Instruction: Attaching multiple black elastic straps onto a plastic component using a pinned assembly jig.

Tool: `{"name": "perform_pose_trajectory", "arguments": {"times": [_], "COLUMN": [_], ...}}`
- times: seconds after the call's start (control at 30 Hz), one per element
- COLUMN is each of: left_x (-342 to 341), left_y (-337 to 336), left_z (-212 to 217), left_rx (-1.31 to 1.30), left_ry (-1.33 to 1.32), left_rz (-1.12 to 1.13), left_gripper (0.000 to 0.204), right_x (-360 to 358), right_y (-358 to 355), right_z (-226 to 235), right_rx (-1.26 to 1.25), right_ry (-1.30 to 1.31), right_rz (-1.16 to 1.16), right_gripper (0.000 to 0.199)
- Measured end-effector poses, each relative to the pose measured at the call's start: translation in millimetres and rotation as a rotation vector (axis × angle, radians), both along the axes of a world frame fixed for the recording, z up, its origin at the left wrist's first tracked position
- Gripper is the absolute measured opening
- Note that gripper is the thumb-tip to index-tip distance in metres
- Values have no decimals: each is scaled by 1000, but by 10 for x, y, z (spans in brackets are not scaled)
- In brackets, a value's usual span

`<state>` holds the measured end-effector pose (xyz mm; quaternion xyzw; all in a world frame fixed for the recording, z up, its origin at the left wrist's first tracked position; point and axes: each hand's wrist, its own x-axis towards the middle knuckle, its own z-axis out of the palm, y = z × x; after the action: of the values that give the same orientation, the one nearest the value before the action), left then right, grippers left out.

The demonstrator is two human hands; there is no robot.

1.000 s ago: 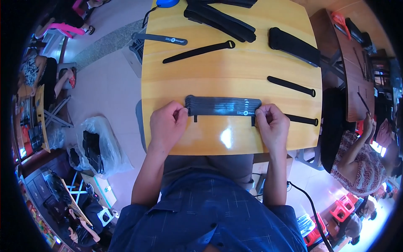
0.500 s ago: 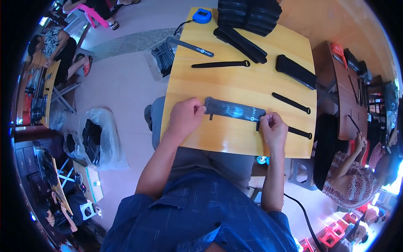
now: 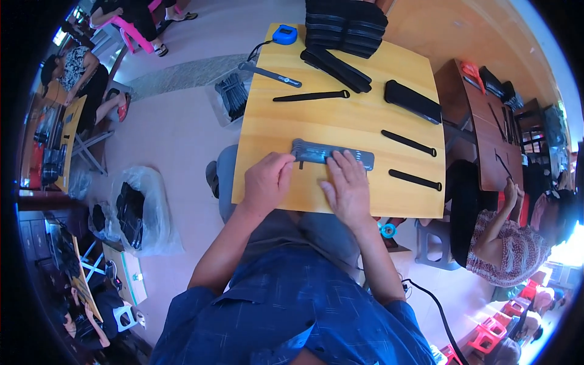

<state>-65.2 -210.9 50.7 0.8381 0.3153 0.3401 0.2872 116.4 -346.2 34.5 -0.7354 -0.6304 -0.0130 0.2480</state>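
Left hand point(image 3: 267, 182): fingers curled at left end of dark strap stack point(image 3: 313, 153), cannot tell whether pinching it | right hand point(image 3: 351, 190): open, fingers on stack's top | stack: on yellow bench point(image 3: 340, 117), near person's edge

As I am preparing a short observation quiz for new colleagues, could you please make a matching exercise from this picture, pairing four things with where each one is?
Things
1. Left hand
2. Blue tape measure
3. Right hand
4. Clear plastic bag

Places
A. Over the right part of the grey strap stack
B. On the floor, left of the yellow table
C. At the table's far left corner
D. Curled at the strap stack's left end

Right pairs: 1-D, 2-C, 3-A, 4-B
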Motion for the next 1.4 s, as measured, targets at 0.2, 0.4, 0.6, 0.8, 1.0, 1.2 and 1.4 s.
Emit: {"name": "perform_pose_trajectory", "arguments": {"times": [0.2,0.4,0.6,0.8,1.0,1.2,1.4], "left_x": [7,-11,14,191,226,26,-72], "left_y": [-150,-182,-109,-119,-119,36,87], "left_z": [-39,-139,-112,-115,-245,-231,-238], "left_rx": [76,70,123,148,144,103,113], "left_ry": [45,60,140,464,651,752,809], "left_rz": [-74,-106,-122,-253,-392,-372,-309], "left_gripper": [18,23,41,76,99,108,111], "right_x": [-66,33,70,74,126,262,293], "right_y": [-41,-121,-140,-173,-265,-387,-417], "right_z": [-124,-190,-198,-199,-208,-205,-180], "right_rx": [-196,-259,-283,-319,-358,-371,-396], "right_ry": [2,-11,-3,20,0,38,34], "right_rz": [19,39,56,-30,-136,-217,-228], "right_gripper": [78,85,88,94,97,97,99]}}
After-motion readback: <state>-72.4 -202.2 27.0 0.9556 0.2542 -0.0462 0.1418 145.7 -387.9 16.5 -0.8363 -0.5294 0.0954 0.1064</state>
